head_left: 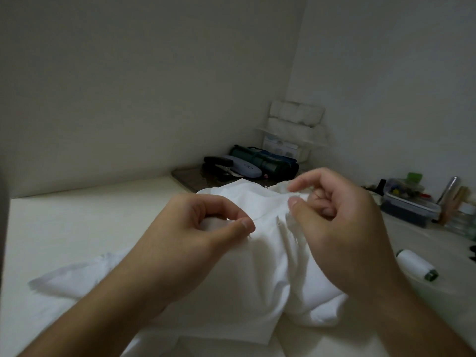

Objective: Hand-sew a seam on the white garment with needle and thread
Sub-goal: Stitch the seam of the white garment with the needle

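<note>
I read this as mid-seam: both hands are up on the white garment (pixel 260 256), working a gathered, frayed edge that runs between them. My left hand (pixel 195 228) pinches a fold of the cloth between thumb and forefinger. My right hand (pixel 342 212), just across the seam from it, has its fingers curled, thumb and forefinger closing on the raw edge; I cannot make out a needle or a thread in that pinch, so I cannot say whether it holds one. The garment lies bunched under and between both hands on the pale table (pixel 77 217).

The next move, I judge, calls for the left hand to keep the fold taut while the right finds the entry point close to the last stitch.

Counted: one garment, two hands, one spool of white thread (pixel 416 264) lying beyond the right wrist, one lidded sewing box (pixel 409 202) farther out past the right hand.
</note>
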The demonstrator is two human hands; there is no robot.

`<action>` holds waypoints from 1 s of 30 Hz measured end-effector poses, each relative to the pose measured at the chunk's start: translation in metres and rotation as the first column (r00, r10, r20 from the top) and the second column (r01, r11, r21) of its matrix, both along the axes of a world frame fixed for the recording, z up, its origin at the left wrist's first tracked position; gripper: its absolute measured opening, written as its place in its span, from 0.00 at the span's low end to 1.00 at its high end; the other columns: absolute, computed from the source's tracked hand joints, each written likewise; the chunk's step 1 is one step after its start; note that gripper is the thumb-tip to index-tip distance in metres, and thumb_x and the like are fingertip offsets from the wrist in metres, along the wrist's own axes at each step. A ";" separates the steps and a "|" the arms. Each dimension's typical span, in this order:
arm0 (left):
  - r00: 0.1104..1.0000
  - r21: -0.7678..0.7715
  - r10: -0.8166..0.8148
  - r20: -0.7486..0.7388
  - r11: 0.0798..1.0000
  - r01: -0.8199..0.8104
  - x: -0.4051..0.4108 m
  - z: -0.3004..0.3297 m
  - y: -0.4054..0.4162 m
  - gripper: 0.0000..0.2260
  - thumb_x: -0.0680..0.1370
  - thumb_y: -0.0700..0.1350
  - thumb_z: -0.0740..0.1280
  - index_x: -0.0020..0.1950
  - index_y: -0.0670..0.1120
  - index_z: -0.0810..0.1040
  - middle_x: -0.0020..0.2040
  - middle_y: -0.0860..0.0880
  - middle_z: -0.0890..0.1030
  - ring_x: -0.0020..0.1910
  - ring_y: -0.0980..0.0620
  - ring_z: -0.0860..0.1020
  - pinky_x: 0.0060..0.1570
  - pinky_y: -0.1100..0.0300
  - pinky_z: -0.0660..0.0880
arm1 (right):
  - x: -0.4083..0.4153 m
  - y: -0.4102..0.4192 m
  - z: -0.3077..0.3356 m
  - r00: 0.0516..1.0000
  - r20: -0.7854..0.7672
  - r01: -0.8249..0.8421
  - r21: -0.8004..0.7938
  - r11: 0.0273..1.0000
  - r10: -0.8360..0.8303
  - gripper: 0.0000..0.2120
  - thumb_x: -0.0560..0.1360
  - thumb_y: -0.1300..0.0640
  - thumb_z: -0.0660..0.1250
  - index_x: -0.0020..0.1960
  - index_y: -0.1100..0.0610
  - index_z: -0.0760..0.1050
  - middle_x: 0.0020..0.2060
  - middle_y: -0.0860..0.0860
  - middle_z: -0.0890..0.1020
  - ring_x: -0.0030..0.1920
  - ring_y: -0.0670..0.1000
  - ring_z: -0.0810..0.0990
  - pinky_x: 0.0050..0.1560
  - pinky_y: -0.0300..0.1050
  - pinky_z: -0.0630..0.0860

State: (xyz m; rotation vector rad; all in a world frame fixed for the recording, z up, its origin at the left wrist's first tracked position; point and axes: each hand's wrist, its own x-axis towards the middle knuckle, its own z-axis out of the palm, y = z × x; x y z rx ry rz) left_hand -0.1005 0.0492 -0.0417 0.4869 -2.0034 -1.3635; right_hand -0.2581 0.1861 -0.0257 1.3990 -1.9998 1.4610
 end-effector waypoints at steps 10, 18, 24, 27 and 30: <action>1.000 0.028 -0.013 -0.013 1.000 0.013 0.000 0.001 0.001 0.05 0.76 0.52 0.77 0.45 0.52 0.88 0.39 0.44 0.86 0.36 0.46 0.80 0.40 0.51 0.75 | 0.007 -0.004 -0.001 0.991 0.007 -0.137 0.102 0.985 0.137 0.09 0.77 0.59 0.73 0.39 0.53 0.80 0.24 0.44 0.64 0.27 0.44 0.66 0.31 0.33 0.66; 1.000 0.048 0.000 -0.020 0.999 0.001 0.001 0.000 0.000 0.04 0.76 0.52 0.76 0.45 0.53 0.88 0.40 0.42 0.85 0.35 0.48 0.79 0.40 0.52 0.74 | 0.003 -0.004 0.000 0.997 0.065 0.034 -0.019 0.999 -0.033 0.12 0.80 0.62 0.69 0.38 0.55 0.75 0.24 0.45 0.69 0.26 0.44 0.67 0.27 0.33 0.68; 0.999 0.052 0.014 -0.032 0.999 -0.012 0.001 0.001 0.000 0.06 0.74 0.54 0.79 0.45 0.53 0.88 0.40 0.41 0.85 0.34 0.48 0.78 0.39 0.51 0.74 | 0.000 -0.005 0.002 0.980 0.167 0.133 -0.114 0.985 -0.113 0.10 0.79 0.64 0.67 0.39 0.58 0.75 0.22 0.41 0.70 0.24 0.42 0.69 0.26 0.30 0.65; 0.999 0.062 0.014 -0.032 0.998 -0.012 0.000 0.000 0.000 0.04 0.76 0.51 0.76 0.45 0.52 0.88 0.40 0.40 0.85 0.35 0.47 0.78 0.39 0.50 0.73 | -0.005 -0.003 0.002 0.970 0.190 0.177 -0.132 0.975 -0.150 0.09 0.80 0.62 0.67 0.40 0.57 0.76 0.23 0.42 0.71 0.25 0.42 0.70 0.26 0.31 0.67; 0.999 0.065 0.014 -0.044 0.998 -0.011 0.000 -0.001 0.000 0.05 0.75 0.52 0.75 0.45 0.52 0.88 0.40 0.41 0.85 0.35 0.48 0.79 0.39 0.51 0.73 | -0.005 -0.003 0.002 0.966 0.201 0.197 -0.154 0.968 -0.164 0.08 0.80 0.62 0.67 0.41 0.57 0.77 0.24 0.42 0.73 0.25 0.41 0.71 0.26 0.30 0.67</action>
